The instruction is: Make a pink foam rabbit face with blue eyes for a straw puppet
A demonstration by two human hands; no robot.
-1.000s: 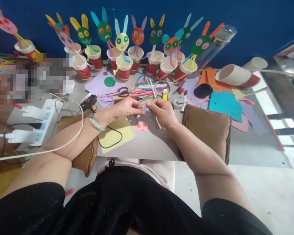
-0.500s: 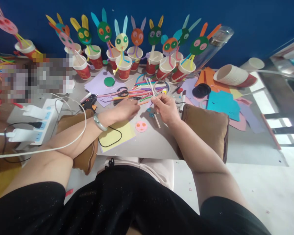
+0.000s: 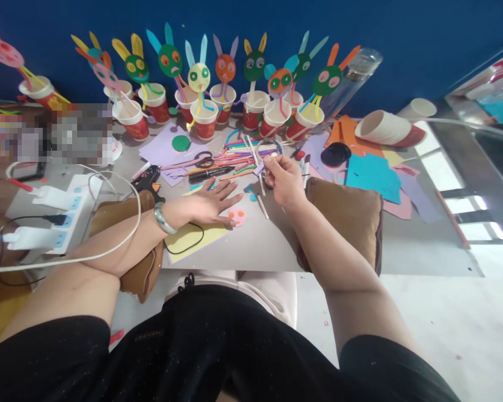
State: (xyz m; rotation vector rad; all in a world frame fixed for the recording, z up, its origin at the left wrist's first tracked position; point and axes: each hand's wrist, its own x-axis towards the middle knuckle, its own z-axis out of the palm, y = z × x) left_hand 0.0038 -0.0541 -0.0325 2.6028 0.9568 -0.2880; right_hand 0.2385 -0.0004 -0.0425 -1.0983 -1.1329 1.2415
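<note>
My left hand (image 3: 209,204) is spread open, palm partly up, above the yellow paper (image 3: 197,243). Its thumb reaches the edge of a round pink paper face (image 3: 237,216) with orange eyes. My right hand (image 3: 285,181) pinches a small piece of purple paper (image 3: 259,169) between thumb and fingertips. White paper sticks (image 3: 262,206) lie just left of and below that hand, beside small blue paper scraps (image 3: 251,195). Behind my left hand are a black marker (image 3: 212,174), scissors (image 3: 204,159) and coloured pipe cleaners (image 3: 243,148).
Several red-and-white paper cups (image 3: 204,124) with paper rabbit figures line the blue wall. A black glue gun (image 3: 146,181) and a power strip (image 3: 73,212) are at left. Brown cushions (image 3: 346,218) lie under my forearms. Coloured paper (image 3: 373,178) and stacked cups (image 3: 389,127) are at right.
My left hand has drawn back from the sticks toward the pink face and spread its fingers. The purple paper in my right hand shows more clearly. The view has shifted slightly.
</note>
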